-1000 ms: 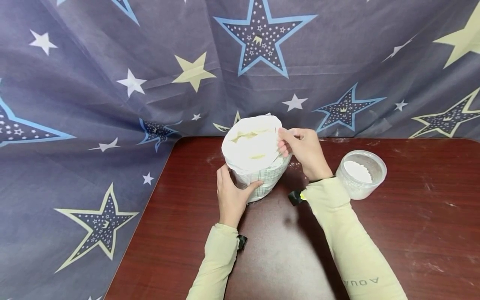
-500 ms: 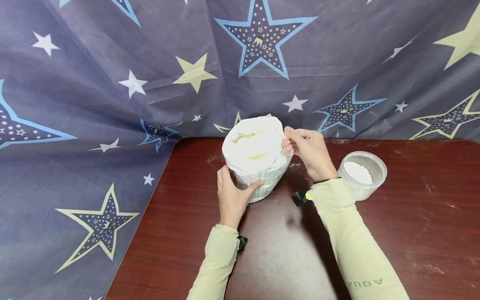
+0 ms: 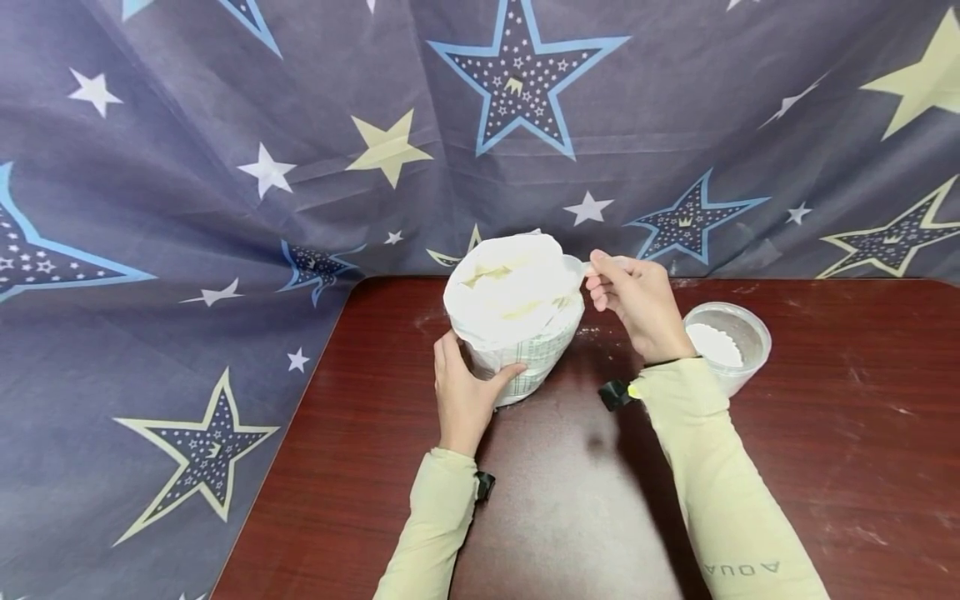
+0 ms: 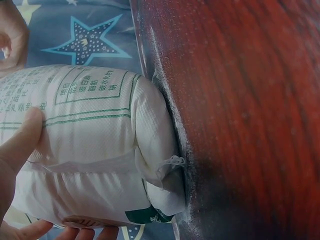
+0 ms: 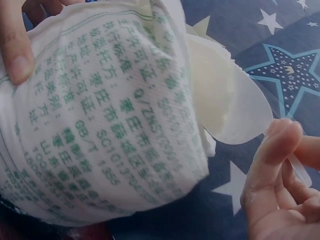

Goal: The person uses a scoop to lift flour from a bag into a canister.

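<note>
A white woven flour bag (image 3: 525, 354) with green print stands with its mouth rolled open, white flour inside. My left hand (image 3: 467, 392) grips its near left side, thumb across the front and fingers round the other side, as the left wrist view also shows. At the bag's right rim my right hand (image 3: 637, 304) pinches the thin handle of a translucent plastic scoop (image 5: 242, 107). In the right wrist view the scoop's bowl, carrying pale flour, sticks out past the bag's rim; its inner end is hidden behind the bag.
A clear round tub (image 3: 738, 354) partly filled with white powder stands to the right, close by my right wrist. The dark red wooden table (image 3: 847, 433) has dusty white marks. A star-patterned cloth (image 3: 637, 100) hangs behind and at the left.
My right hand has moved rightward, away from the bag's mouth, bringing the scoop out past the rim into sight. The left hand and bag have stayed in place.
</note>
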### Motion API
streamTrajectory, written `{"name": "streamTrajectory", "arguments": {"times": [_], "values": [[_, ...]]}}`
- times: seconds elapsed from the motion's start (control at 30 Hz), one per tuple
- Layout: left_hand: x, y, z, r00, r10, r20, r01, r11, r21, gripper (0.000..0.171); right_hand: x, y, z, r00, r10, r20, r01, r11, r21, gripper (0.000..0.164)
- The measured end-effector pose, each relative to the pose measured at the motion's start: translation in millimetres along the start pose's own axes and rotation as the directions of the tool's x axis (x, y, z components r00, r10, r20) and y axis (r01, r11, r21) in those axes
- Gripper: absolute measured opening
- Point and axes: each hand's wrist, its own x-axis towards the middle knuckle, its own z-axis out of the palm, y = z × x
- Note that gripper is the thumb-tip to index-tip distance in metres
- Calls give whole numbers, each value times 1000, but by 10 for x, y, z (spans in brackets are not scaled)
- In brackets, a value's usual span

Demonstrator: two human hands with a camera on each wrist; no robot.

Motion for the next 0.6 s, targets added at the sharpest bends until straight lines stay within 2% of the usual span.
{"name": "streamTrajectory", "arguments": {"times": [0.6], "values": [[-1,9,0,1000,-10,8,10,1000,-5,92,-241,-204,-431,997,-80,-23,82,992,92,17]]}}
